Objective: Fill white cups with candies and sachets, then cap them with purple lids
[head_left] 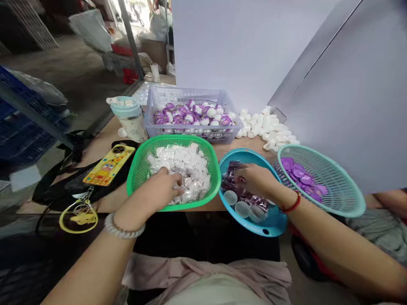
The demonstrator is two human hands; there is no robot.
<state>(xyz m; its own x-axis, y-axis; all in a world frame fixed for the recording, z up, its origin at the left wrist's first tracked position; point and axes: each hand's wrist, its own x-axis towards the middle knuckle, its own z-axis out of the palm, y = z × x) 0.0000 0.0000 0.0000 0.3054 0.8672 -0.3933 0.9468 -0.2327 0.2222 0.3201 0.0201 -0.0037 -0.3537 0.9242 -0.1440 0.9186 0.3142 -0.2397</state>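
Note:
My left hand (162, 188) reaches into a green basket (140, 169) full of small white wrapped packets (184, 165), its fingers curled over the packets. My right hand (257, 178) is inside a blue bowl (270, 226) that holds dark purple wrapped pieces (251, 199) and a few clear round caps (241, 208). Its fingers are bent down among the purple pieces; what they hold is hidden. A bead bracelet sits on my left wrist and a red string on my right.
A teal basket (346, 203) with purple lids stands at the right. Behind are a clear crate (187, 95) of purple-and-white capsules, a heap of white caps (270, 125), a lidded cup (130, 118), a yellow phone (108, 165) and a black bag. A grey wall closes off the right.

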